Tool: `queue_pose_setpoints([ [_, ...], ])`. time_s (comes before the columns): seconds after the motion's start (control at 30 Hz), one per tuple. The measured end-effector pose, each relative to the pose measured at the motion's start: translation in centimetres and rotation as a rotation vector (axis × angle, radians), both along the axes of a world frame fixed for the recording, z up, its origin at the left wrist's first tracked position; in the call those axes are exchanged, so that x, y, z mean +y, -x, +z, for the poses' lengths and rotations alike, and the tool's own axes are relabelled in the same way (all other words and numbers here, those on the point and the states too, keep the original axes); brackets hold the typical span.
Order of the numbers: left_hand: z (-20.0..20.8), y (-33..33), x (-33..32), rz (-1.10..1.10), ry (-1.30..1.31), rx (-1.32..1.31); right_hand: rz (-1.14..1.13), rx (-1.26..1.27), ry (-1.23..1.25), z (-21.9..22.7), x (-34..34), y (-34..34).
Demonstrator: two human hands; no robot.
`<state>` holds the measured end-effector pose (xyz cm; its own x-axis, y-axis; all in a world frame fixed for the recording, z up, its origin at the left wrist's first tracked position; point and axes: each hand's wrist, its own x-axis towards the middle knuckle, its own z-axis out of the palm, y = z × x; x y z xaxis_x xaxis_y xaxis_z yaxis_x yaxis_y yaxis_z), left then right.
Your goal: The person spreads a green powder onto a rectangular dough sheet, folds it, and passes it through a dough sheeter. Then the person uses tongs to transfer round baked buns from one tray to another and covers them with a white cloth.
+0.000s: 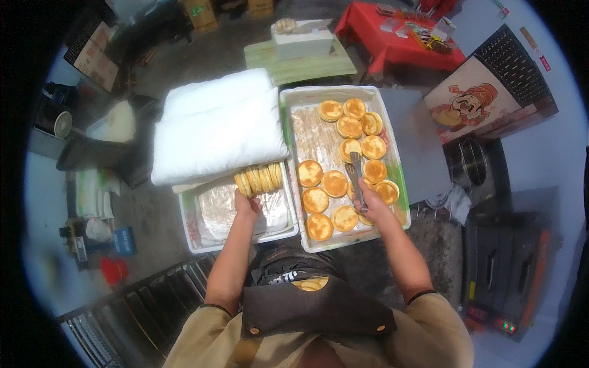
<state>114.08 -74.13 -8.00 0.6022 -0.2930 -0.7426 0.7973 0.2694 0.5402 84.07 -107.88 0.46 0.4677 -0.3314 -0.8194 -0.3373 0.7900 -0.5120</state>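
Observation:
Golden-brown round flat cakes [334, 183] lie spread over the lined right-hand tray [394, 159]. My right hand [369, 202] is closed round a pair of dark tongs [357, 168], whose tips reach a cake [350, 147] in the middle of that tray. Whether the tips pinch it, I cannot tell. At the left tray [185, 211], my left hand [246, 205] is closed on the near left end of a row of cakes standing on edge [261, 178]. Its fingertips are partly hidden by the cakes. Clear lining shows in the near part of this tray.
A thick white quilt [218, 126] covers the far part of the left tray. Beyond stands a pale green table [257, 58] with a white box [302, 44]. A red-covered table [362, 30] is at the far right. Dark oven-like equipment [506, 270] stands at right.

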Motion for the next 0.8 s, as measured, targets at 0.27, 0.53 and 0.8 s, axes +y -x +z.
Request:
queue_pose_setpoints([
  [0.27, 1.5, 1.7, -3.5, 0.145, -0.528, -0.573, -0.181, -0.169, 0.038, -4.5, -1.6, -1.9],
  [0.53, -0.7, 2.1, 0.5, 0.146, -0.558, -0.710, -0.072, -0.139, 0.259, 0.6, -2.4, -2.7],
  [0.8, -1.5, 2.0, 1.9, -0.073, -0.728, -0.830, -0.086, -0.034, 0.262, -0.5, -4.4, -6.0],
])
